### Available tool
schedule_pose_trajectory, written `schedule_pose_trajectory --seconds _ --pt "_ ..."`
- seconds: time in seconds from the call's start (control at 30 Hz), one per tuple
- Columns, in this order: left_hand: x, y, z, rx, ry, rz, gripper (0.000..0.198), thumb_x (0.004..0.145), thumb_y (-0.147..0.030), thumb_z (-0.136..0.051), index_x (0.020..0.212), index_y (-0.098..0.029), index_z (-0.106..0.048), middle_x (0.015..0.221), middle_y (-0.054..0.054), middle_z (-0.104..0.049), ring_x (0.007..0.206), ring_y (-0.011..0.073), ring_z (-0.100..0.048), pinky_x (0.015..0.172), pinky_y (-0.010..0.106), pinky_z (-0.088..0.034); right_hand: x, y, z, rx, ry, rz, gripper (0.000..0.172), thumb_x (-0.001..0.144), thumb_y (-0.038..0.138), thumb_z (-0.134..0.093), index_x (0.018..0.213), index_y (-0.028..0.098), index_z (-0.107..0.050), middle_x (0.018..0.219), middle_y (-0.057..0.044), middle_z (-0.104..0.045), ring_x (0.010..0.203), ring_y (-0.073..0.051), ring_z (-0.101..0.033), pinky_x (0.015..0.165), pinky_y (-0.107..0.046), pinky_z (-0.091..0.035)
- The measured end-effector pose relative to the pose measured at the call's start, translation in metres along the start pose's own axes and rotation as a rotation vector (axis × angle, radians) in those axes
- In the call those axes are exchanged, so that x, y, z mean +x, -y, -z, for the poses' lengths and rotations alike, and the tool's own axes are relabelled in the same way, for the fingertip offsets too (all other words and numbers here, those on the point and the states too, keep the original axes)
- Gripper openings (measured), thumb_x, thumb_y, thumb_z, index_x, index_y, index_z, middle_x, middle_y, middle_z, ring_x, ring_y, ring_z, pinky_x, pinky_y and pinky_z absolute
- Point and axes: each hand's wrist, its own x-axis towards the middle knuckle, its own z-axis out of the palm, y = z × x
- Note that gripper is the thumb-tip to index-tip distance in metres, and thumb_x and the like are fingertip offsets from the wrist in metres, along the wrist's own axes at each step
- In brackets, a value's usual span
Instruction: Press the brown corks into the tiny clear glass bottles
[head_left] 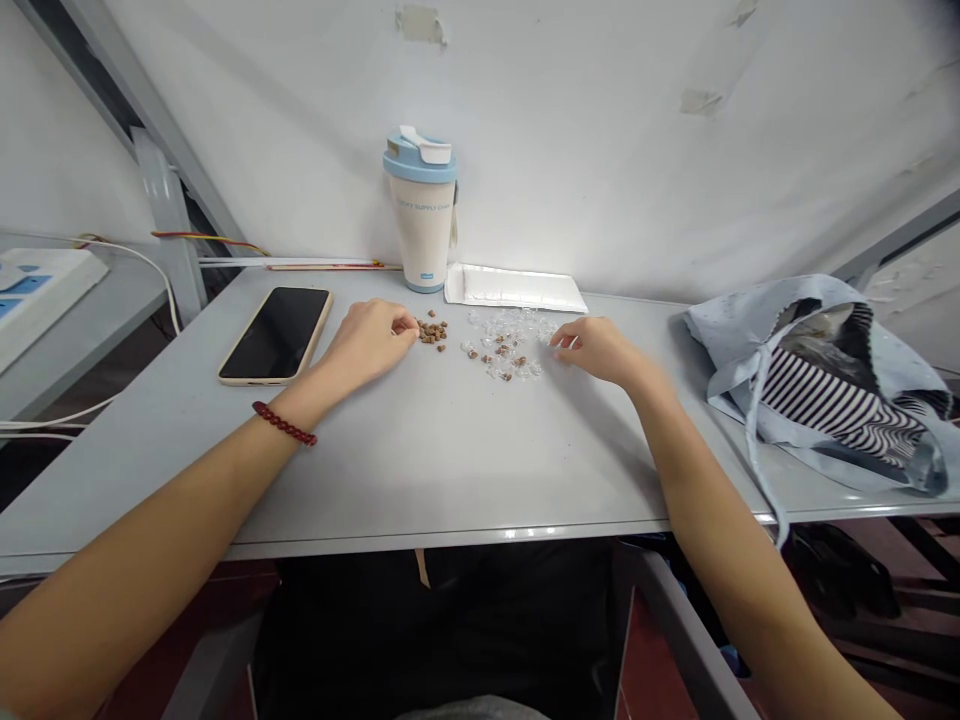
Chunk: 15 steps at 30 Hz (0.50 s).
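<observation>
A small pile of brown pellet-like pieces lies on the grey table. My left hand, with a dark red beaded bracelet at the wrist, is at the pile's left edge. Its thumb and fingers are pinched together, and what they hold, if anything, is hidden. To the right of the pile, clear plastic-like bits are spread out, with several brown pieces among them. My right hand rests by the right edge of these bits. Its fingers are loosely curled, thumb and fingertips slightly apart, with nothing visible between them.
A phone lies left of my left hand. Behind the pile stands a lidded cup, next to a flat white packet along the wall. A light blue cloth bag sits at the right. A power strip is at far left.
</observation>
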Motion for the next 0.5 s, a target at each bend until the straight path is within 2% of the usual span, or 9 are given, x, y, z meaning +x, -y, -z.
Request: schedule_pose_trajectory --seconds 0.13,0.27,0.37,0.5 --pt "-0.002 0.002 -0.008 0.032 0.057 -0.019 0.005 0.068 -0.026 -0.069 0.067 -0.023 -0.073 0.069 0.006 -0.07 0.065 0.0224 -0.058 0.061 0.031 -0.041 -0.003 0.01 -0.004 0.024 0.05 -0.005 0.016 0.075 0.011 -0.061 0.083 0.017 -0.073 0.077 -0.007 -0.068 0.068 -0.018 -0.061 0.06 -0.03 -0.046" --pt "-0.006 0.001 -0.024 0.054 0.119 -0.084 0.016 0.073 -0.035 -0.069 0.079 -0.022 -0.075 0.074 0.005 -0.07 0.066 0.0207 -0.057 0.063 0.03 -0.041 -0.007 0.019 -0.002 0.123 -0.044 0.06 0.011 0.073 0.011 -0.061 0.079 0.016 -0.069 0.074 -0.005 -0.066 0.07 -0.017 -0.061 0.062 -0.03 -0.046" --pt "-0.007 0.002 -0.034 0.155 0.099 -0.167 0.017 0.079 -0.033 -0.063 0.078 -0.019 -0.073 0.081 0.007 -0.07 0.07 0.021 -0.058 0.064 0.031 -0.041 -0.01 0.03 -0.001 0.331 -0.099 0.052 0.008 0.073 0.014 -0.063 0.08 0.016 -0.066 0.073 -0.004 -0.065 0.069 -0.017 -0.062 0.063 -0.03 -0.047" --pt "-0.009 -0.003 -0.034 0.125 0.084 -0.231 0.018 0.083 -0.031 -0.058 0.077 -0.018 -0.07 0.079 0.007 -0.068 0.068 0.0193 -0.058 0.066 0.031 -0.043 -0.014 0.046 -0.008 0.752 -0.036 0.046 0.01 0.075 0.023 -0.068 0.082 0.017 -0.064 0.068 -0.001 -0.065 0.065 -0.015 -0.063 0.067 -0.033 -0.051"
